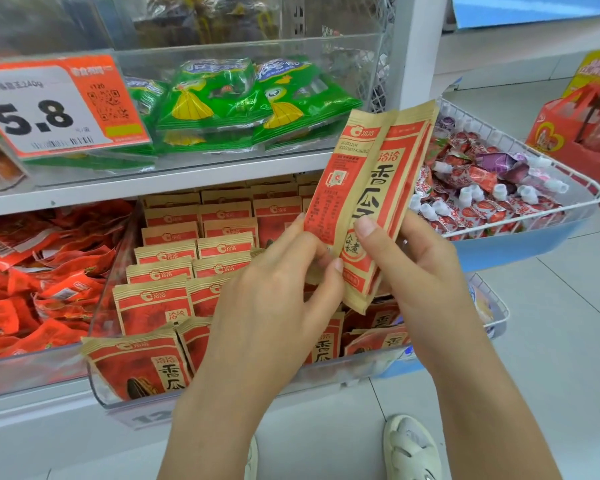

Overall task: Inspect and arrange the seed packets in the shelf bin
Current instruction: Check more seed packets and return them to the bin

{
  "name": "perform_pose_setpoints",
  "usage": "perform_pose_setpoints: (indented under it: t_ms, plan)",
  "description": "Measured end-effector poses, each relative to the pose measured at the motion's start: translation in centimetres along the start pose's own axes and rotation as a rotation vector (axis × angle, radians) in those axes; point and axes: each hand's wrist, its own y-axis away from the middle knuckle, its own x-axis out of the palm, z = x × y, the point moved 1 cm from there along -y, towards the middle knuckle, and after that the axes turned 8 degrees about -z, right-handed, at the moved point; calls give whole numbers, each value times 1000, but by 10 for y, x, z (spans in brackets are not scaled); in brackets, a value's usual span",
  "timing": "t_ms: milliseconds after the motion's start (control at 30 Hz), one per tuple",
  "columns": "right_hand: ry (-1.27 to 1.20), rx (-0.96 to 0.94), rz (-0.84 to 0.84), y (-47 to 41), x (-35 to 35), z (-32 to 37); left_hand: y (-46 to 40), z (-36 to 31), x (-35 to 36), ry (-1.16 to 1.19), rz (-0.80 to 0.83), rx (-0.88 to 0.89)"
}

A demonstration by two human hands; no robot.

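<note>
One packet (371,199) is held up at centre frame, tilted right and above the bin (125,393), back panel turned to the camera, probably so the printed date near its top can be read. It is pinched at its lower half from both sides: left hand (278,282) with thumb and fingertips on the left edge, right hand (413,268) with thumb flat on the face, remaining fingers hidden behind. The other packets (187,268) are left in upright rows in the bin, lower centre, some at the front lying loose.

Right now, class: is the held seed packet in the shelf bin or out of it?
Out. Both the left hand and right hand hold the seed packet above the shelf bin.
</note>
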Motion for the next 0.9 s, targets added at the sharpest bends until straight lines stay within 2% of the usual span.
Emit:
perform_pose_setpoints:
  t_ms: [100, 200, 500, 767, 900]
  plan:
    - [10, -15, -1, 0, -1, -1, 1, 1, 2, -89, 40, 33]
    - [4, -15, 4, 0, -1, -2, 1, 2, 3, -84, 73, 21]
    - [43, -30, 45, 1, -2, 0, 0, 15, 3, 165, 132, -100]
    - [63, -51, 63, -1, -3, -2, -1, 13, 4, 228, 125, -154]
    - [58, -28, 148, -3, -13, -2, -1, 14, 1, 422, 156, -223]
